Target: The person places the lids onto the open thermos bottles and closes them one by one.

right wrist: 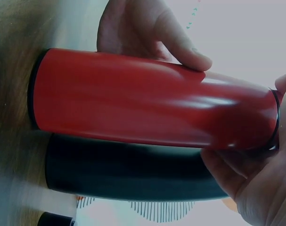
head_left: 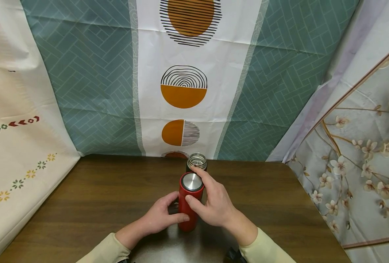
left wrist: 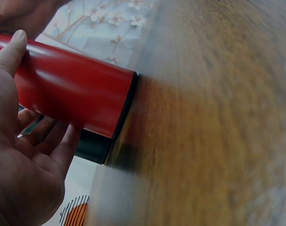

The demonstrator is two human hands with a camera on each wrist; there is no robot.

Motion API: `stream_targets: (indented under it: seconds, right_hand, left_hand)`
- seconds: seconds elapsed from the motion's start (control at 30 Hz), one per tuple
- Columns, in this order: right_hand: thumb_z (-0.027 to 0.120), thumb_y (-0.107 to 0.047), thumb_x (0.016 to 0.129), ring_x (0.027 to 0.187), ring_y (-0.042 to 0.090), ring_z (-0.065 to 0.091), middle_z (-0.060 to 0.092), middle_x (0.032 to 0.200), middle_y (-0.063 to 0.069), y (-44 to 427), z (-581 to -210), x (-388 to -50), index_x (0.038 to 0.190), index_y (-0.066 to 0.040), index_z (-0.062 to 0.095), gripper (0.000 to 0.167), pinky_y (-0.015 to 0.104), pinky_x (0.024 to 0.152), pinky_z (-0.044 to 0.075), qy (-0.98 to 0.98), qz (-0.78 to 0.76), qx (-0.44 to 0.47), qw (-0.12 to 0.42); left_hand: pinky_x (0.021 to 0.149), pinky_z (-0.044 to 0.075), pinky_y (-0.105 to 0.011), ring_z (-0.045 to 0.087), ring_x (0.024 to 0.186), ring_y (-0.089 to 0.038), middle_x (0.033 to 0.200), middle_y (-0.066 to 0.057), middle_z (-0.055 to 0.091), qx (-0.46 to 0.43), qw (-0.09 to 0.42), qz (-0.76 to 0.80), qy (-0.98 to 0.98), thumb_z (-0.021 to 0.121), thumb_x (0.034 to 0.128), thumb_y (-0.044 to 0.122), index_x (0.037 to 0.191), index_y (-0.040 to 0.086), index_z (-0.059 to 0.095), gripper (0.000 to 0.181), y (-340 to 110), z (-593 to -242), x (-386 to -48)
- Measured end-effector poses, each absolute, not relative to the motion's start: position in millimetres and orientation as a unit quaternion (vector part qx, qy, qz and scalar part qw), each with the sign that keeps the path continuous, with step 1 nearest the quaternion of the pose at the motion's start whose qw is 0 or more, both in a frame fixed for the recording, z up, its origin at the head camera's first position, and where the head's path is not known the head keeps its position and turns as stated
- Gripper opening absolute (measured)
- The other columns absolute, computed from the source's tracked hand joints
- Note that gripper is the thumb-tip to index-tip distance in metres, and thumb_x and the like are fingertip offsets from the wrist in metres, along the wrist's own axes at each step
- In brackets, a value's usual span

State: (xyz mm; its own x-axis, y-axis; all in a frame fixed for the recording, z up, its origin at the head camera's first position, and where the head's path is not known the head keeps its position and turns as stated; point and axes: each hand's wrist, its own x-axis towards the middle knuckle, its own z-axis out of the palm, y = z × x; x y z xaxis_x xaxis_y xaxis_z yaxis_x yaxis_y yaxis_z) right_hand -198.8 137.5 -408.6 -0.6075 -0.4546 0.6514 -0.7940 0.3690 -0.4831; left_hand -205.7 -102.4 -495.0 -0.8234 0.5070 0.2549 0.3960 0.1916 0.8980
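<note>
My left hand (head_left: 163, 218) curls wide round the red flask (right wrist: 133, 101); my right hand (head_left: 215, 202) grips it higher, by the lid (head_left: 192, 181). Flask stands upright on bench (head_left: 115, 190), just in front of a dark flask (right wrist: 133, 170).

the red flask (right wrist: 133, 99) looks smooth and glossy, its lid (head_left: 192, 181) metallic, the table (head_left: 115, 186) wood-grained.
</note>
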Motion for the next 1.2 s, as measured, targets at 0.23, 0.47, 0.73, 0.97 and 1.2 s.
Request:
stream_targets:
  seconds: [0.23, 0.47, 0.73, 0.97, 1.2]
  right_hand:
    - [0.079, -0.023, 0.096, 0.116, 0.018, 0.074, 0.072, 0.136, 0.004, 136.6, -409.4, -198.4, 0.156, -0.003, 0.053, 0.067, 0.043, 0.098, 0.063, -0.802, 0.407, 0.384, 0.209]
    - [0.086, -0.024, 0.094, 0.110, 0.015, 0.074, 0.075, 0.129, 0.002, 135.3, -410.7, -197.9, 0.151, -0.004, 0.055, 0.067, 0.038, 0.092, 0.064, -0.804, 0.415, 0.367, 0.217]
    - [0.092, -0.028, 0.091, 0.105, 0.014, 0.074, 0.077, 0.123, 0.000, 135.3, -408.5, -195.9, 0.147, -0.009, 0.056, 0.069, 0.035, 0.087, 0.064, -0.808, 0.412, 0.350, 0.232]
    - [0.090, -0.029, 0.092, 0.107, 0.014, 0.075, 0.076, 0.127, 0.001, 136.0, -408.6, -197.1, 0.150, -0.008, 0.056, 0.071, 0.035, 0.089, 0.064, -0.806, 0.406, 0.360, 0.235]
    - [0.081, -0.025, 0.097, 0.117, 0.019, 0.075, 0.071, 0.142, 0.005, 137.1, -407.0, -198.8, 0.161, -0.008, 0.050, 0.073, 0.043, 0.098, 0.064, -0.800, 0.389, 0.396, 0.229]
  left_hand:
    - [0.109, 0.056, -0.041, 0.068, 0.129, -0.020, 0.135, 0.006, 0.072, 0.290, 0.052, 0.564, 0.772, 0.086, 0.1006, 0.026, 0.145, 0.021, 0.066, 0.049, -102.2, -495.2, -205.1]
    - [0.111, 0.056, -0.051, 0.067, 0.131, -0.022, 0.137, 0.006, 0.071, 0.284, 0.057, 0.560, 0.776, 0.086, 0.1009, 0.028, 0.146, 0.021, 0.065, 0.050, -102.3, -495.1, -205.6]
    - [0.112, 0.054, -0.057, 0.066, 0.132, -0.023, 0.138, 0.006, 0.071, 0.279, 0.062, 0.559, 0.779, 0.086, 0.1008, 0.029, 0.148, 0.021, 0.064, 0.052, -102.5, -494.3, -205.6]
    - [0.112, 0.054, -0.059, 0.066, 0.133, -0.024, 0.139, 0.006, 0.070, 0.280, 0.061, 0.557, 0.780, 0.086, 0.1005, 0.028, 0.148, 0.020, 0.065, 0.052, -101.9, -494.3, -205.3]
    - [0.111, 0.055, -0.058, 0.066, 0.131, -0.022, 0.137, 0.006, 0.071, 0.285, 0.051, 0.559, 0.777, 0.087, 0.1001, 0.028, 0.145, 0.022, 0.066, 0.050, -102.3, -494.7, -205.9]
